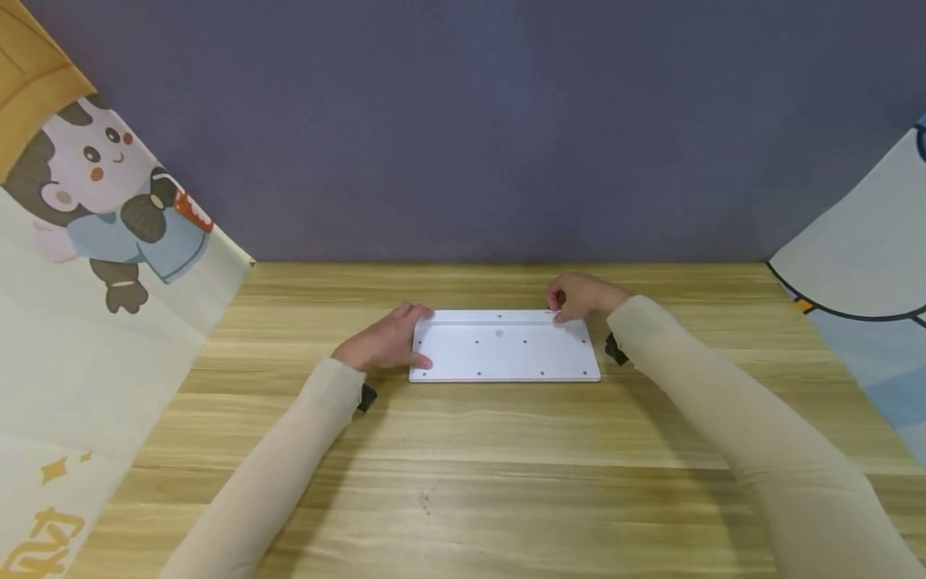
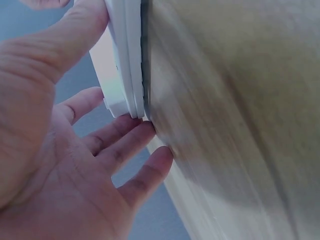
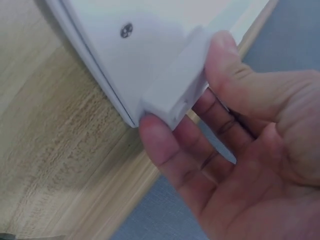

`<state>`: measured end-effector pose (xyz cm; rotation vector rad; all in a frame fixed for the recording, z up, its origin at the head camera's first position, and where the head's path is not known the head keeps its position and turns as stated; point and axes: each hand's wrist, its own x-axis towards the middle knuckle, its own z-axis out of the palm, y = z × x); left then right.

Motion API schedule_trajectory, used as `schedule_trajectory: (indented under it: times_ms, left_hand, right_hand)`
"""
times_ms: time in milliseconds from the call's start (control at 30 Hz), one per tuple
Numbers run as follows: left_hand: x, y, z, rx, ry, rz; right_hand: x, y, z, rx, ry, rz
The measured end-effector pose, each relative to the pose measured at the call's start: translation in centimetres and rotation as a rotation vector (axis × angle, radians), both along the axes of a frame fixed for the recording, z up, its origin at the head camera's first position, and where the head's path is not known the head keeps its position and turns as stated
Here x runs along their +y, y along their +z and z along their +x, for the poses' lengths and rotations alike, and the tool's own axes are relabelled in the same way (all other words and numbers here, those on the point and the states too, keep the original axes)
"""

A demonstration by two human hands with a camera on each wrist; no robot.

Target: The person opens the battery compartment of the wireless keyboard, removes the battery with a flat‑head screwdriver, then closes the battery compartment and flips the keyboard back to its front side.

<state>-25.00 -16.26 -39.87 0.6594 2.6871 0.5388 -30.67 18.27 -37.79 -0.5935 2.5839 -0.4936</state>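
Note:
A flat white keyboard (image 1: 499,354) lies underside up on the wooden table, with small screws dotted over its back and a raised ridge along its far edge. My left hand (image 1: 387,339) grips its left end; the thumb lies on top, and the other fingers reach around the side and far corner, close to the tabletop in the left wrist view. At the far right corner, my right hand (image 1: 582,296) pinches the end of the raised ridge (image 3: 177,80), thumb on one side and curled fingers on the other.
The wooden table (image 1: 463,474) stretches toward me and to both sides. A dark grey-blue panel (image 1: 492,137) rises behind its far edge. Cartoon-printed panels stand at left (image 1: 108,322) and right (image 1: 861,233).

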Motion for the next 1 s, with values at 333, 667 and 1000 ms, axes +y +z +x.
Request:
schedule_trajectory:
  times_ms: [333, 667, 1000]
  left_hand:
    - [-0.13, -0.24, 0.05, -0.004, 0.004, 0.002]
    - [-0.24, -0.42, 0.07, 0.006, -0.003, -0.002]
    - [-0.46, -0.57, -0.01, 0.010, -0.005, 0.004]
  right_hand:
    - [0.31, -0.28, -0.41, -0.016, 0.029, -0.024]
    - [0.19, -0.33, -0.28, -0.010, 0.017, -0.016]
    - [0.77, -0.96, 0.04, 0.004, -0.011, -0.118]
